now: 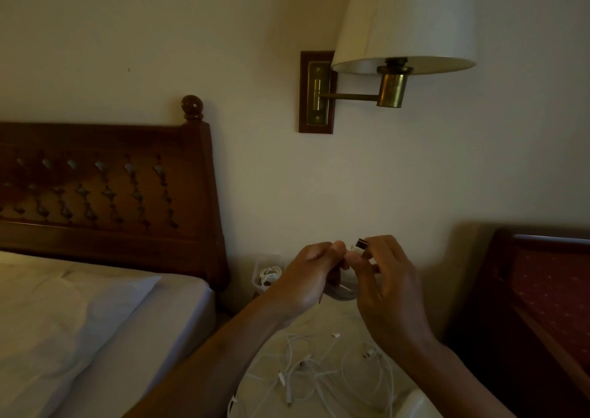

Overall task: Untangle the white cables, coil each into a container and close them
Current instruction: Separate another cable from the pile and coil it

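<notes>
1. Left hand [306,277] and right hand [391,285] together pinch a cable's plug [360,244], raised above the tabletop [332,320].
2. White cables [319,373] lie tangled below; a container [267,275] behind already holds a coil.
3. Pulling hard would likely tighten the knots or drag the tangle off the edge.

The white cables [319,373] lie on a pale cream surface [319,325]; headboard [105,187] dark brown, pierced in a diamond lattice; lampshade [405,18] cream; lamp fitting [392,90] brass; chair fabric [555,293] deep red, pale-dotted.
</notes>
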